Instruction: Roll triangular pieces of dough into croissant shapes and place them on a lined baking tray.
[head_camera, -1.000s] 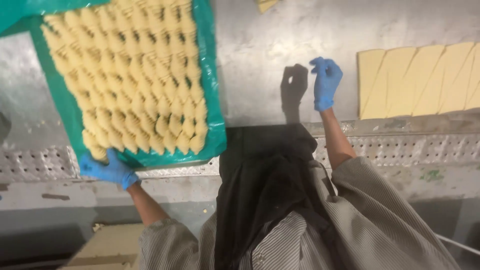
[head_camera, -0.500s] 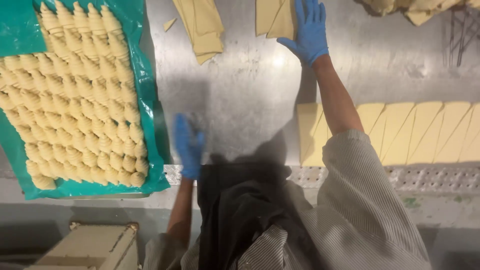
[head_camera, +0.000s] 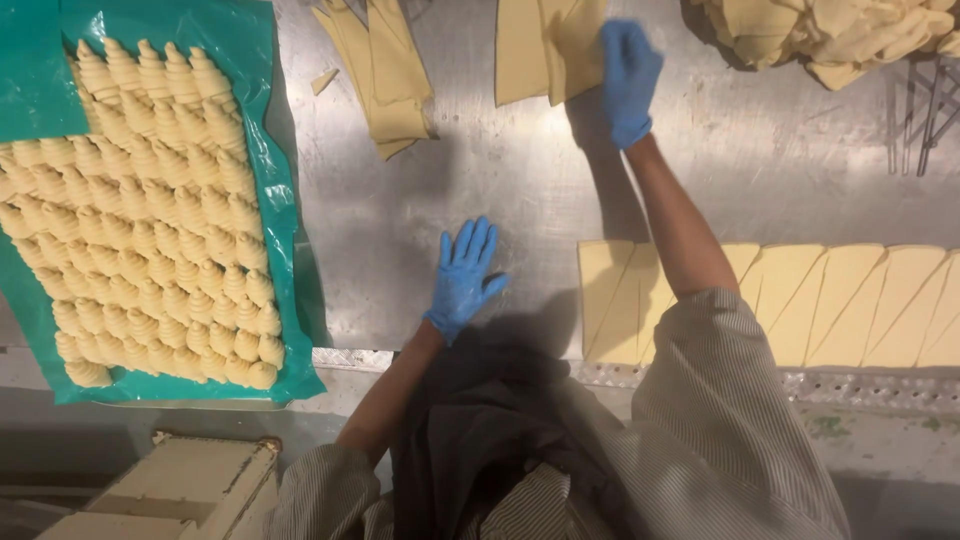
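Dough triangles lie under the right hand's flat, spread fingers, ungripped.

Bright overhead light, steel glare, soft shadows.

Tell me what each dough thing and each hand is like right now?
Left hand: open, flat on metal table.
Right hand: touching cut dough pieces.
Rolled croissants: shaped, in rows on green sheet.
Dough triangles: flat, unrolled.
Dough scraps: heaped.
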